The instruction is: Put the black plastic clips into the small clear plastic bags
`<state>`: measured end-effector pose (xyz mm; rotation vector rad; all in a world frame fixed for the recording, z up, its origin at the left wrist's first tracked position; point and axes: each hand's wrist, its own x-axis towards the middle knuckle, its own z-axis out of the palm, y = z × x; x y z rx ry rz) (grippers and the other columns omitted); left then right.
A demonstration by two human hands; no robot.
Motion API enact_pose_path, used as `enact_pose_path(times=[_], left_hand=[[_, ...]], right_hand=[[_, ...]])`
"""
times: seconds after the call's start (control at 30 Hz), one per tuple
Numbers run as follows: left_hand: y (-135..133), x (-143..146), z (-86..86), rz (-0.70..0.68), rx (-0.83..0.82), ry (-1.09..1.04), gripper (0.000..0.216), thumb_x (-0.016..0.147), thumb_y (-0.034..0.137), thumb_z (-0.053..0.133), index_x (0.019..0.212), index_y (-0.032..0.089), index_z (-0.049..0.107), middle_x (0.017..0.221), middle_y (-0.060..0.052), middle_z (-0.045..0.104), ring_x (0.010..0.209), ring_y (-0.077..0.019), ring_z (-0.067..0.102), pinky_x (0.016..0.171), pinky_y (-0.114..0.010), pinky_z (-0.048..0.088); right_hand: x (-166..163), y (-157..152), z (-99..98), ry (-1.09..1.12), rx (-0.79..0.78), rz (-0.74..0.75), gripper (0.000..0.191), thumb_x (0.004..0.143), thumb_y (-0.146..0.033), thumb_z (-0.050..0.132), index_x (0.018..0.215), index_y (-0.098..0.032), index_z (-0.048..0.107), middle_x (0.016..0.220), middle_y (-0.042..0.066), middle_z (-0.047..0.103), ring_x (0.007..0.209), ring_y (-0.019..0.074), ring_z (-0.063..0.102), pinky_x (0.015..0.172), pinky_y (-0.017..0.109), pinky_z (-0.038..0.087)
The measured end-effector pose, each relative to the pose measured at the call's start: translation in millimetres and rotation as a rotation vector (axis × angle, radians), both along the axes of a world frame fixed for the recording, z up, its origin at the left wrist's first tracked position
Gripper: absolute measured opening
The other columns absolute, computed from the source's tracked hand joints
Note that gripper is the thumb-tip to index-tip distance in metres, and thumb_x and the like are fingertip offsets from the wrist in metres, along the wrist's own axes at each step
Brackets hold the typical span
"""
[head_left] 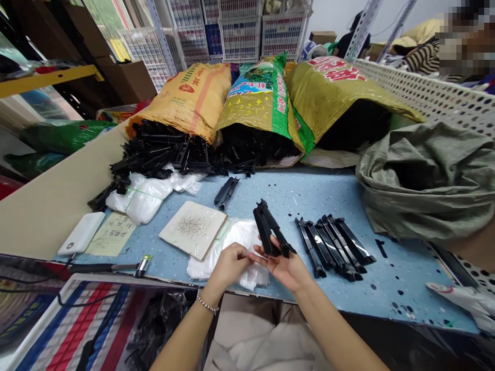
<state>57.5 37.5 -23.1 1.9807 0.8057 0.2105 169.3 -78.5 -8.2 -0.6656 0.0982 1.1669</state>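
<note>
My right hand (285,264) is wrapped round a pair of long black plastic parts (267,226), which point up and away from me. Beside it, my left hand (234,262) has its fingers pinched together near the right fingertips; anything between them is too small to make out. Under both hands lies a stack of clear plastic bags (232,242). A square off-white board (192,226) with a speckled middle rests partly over the bags. To the right, several black plastic parts (332,247) lie side by side in a slanted row.
Woven sacks (185,98) stand along the back, spilling black parts (162,149). A hammer (112,268), a white power bank (82,233) and a handwritten note (110,237) lie at left. At right sits a grey-green cloth sack (425,206). Another person (353,36) is at the back.
</note>
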Motion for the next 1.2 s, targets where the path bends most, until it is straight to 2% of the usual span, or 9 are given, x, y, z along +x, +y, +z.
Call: enact_pose_path(times=[0.17, 0.33, 0.47, 0.6, 0.77, 0.87, 0.97, 1.1, 1.2], left_hand=[[-1, 0, -1.0, 0.033, 0.044, 0.017, 0.02, 0.067, 0.019, 0.063, 0.054, 0.017, 0.048, 0.065, 0.003, 0.049, 0.064, -0.0115, 0.05, 0.058, -0.022, 0.034], [1, 1, 0.3, -0.058, 0.035, -0.004, 0.016, 0.077, 0.017, 0.054, 0.062, 0.018, 0.06, 0.074, 0.0, 0.057, 0.074, -0.0136, 0.056, 0.068, -0.025, 0.04], [1, 1, 0.7, -0.031, 0.056, -0.001, 0.015, 0.074, 0.016, 0.056, 0.059, 0.017, 0.057, 0.072, -0.001, 0.057, 0.073, -0.0144, 0.056, 0.069, -0.026, 0.04], [4, -3, 3.0, 0.016, 0.068, -0.017, 0.019, 0.075, 0.022, 0.057, 0.057, 0.017, 0.055, 0.07, -0.001, 0.056, 0.073, -0.0152, 0.056, 0.069, -0.027, 0.042], [11, -11, 5.9, 0.014, 0.061, -0.046, 0.024, 0.081, 0.028, 0.049, 0.062, 0.018, 0.06, 0.075, -0.003, 0.059, 0.079, -0.0167, 0.059, 0.072, -0.027, 0.045], [8, -9, 4.1, 0.005, 0.071, -0.054, 0.024, 0.082, 0.025, 0.047, 0.067, 0.018, 0.064, 0.079, -0.004, 0.061, 0.082, -0.0171, 0.059, 0.075, -0.028, 0.045], [0, -4, 3.3, 0.002, 0.094, -0.064, 0.019, 0.08, 0.021, 0.05, 0.067, 0.018, 0.063, 0.079, -0.004, 0.061, 0.082, -0.0171, 0.059, 0.075, -0.028, 0.045], [-9, -11, 16.3, 0.06, 0.135, -0.085, 0.012, 0.079, 0.017, 0.051, 0.069, 0.017, 0.058, 0.077, -0.003, 0.059, 0.074, -0.0156, 0.058, 0.069, -0.027, 0.046], [-12, -26, 35.1, 0.033, 0.362, -0.053, 0.021, 0.081, 0.007, 0.042, 0.078, 0.017, 0.06, 0.098, -0.009, 0.06, 0.089, -0.0191, 0.057, 0.077, -0.031, 0.047]], right_hand=[[4, 1, 0.9, -0.028, -0.005, -0.008, 0.016, 0.069, -0.025, 0.08, 0.077, -0.017, 0.069, 0.085, 0.004, 0.071, 0.084, 0.0252, 0.068, 0.09, 0.053, 0.049], [7, 2, 3.6, -0.107, -0.015, -0.007, 0.02, 0.066, -0.028, 0.082, 0.076, -0.017, 0.068, 0.072, 0.002, 0.069, 0.076, 0.023, 0.069, 0.085, 0.05, 0.051], [7, 7, -1.3, -0.177, -0.043, 0.018, 0.027, 0.063, -0.032, 0.084, 0.078, -0.016, 0.068, 0.075, 0.003, 0.069, 0.078, 0.0231, 0.068, 0.078, 0.043, 0.053], [6, 11, -10.8, -0.238, -0.103, 0.031, 0.033, 0.061, -0.036, 0.085, 0.081, -0.016, 0.068, 0.076, 0.003, 0.068, 0.079, 0.021, 0.068, 0.076, 0.036, 0.054], [7, 5, -9.2, -0.266, -0.109, 0.004, 0.032, 0.064, -0.037, 0.083, 0.081, -0.015, 0.068, 0.074, 0.003, 0.068, 0.076, 0.0189, 0.067, 0.08, 0.036, 0.054], [6, 0, -1.5, -0.254, -0.05, 0.007, 0.026, 0.069, -0.037, 0.08, 0.078, -0.015, 0.067, 0.073, 0.004, 0.069, 0.074, 0.0185, 0.067, 0.085, 0.04, 0.052], [3, -1, 0.9, -0.218, -0.008, 0.017, 0.026, 0.068, -0.035, 0.081, 0.077, -0.015, 0.067, 0.072, 0.003, 0.068, 0.073, 0.0194, 0.067, 0.083, 0.042, 0.053], [1, 0, -8.8, -0.209, -0.087, -0.004, 0.029, 0.065, -0.034, 0.083, 0.082, -0.015, 0.068, 0.075, 0.003, 0.068, 0.078, 0.0205, 0.068, 0.078, 0.037, 0.054], [1, 2, -16.4, -0.203, -0.114, -0.035, 0.031, 0.064, -0.035, 0.084, 0.082, -0.016, 0.068, 0.077, 0.004, 0.068, 0.081, 0.0218, 0.067, 0.078, 0.039, 0.053]])
